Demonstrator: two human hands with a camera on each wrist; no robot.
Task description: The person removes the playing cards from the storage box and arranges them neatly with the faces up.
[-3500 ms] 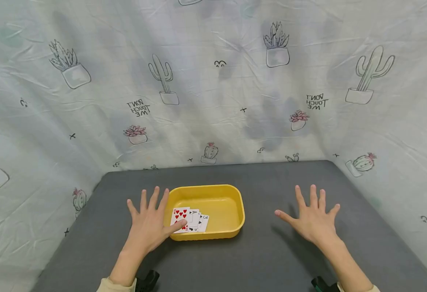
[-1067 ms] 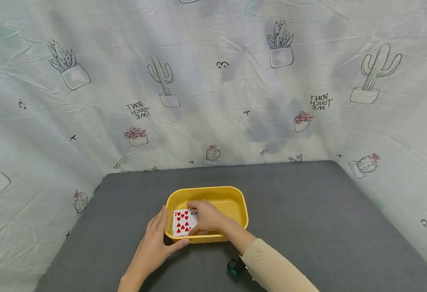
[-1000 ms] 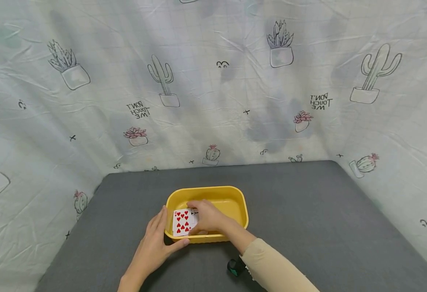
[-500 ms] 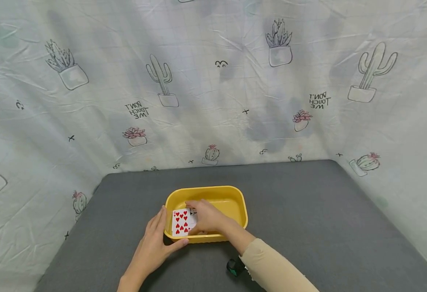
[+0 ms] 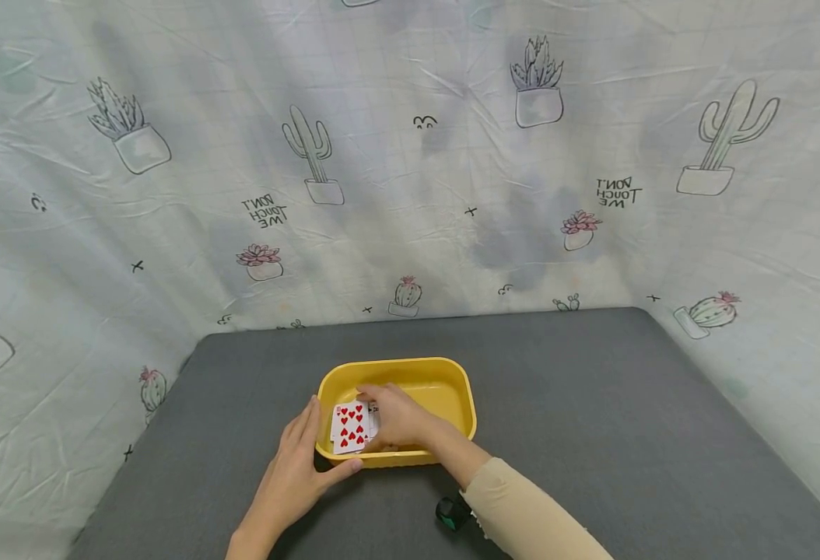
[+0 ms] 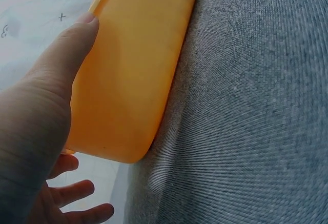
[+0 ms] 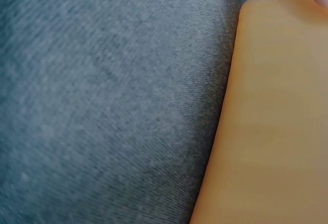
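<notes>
Where the grey desk (image 5: 592, 404) meets the cactus-print cloth (image 5: 410, 155), a yellow tub (image 5: 445, 372) is seen near the front middle. The tub's left end is clasped by the left hand (image 5: 291, 478), its grip wide, fingers along the outer wall and thumb on the near side. Inside the tub, at its left, the cards (image 5: 349, 426) are held face up, a red heart card on top. The cards are covered from the right by the right hand (image 5: 397, 416), its grip curled on them.
</notes>
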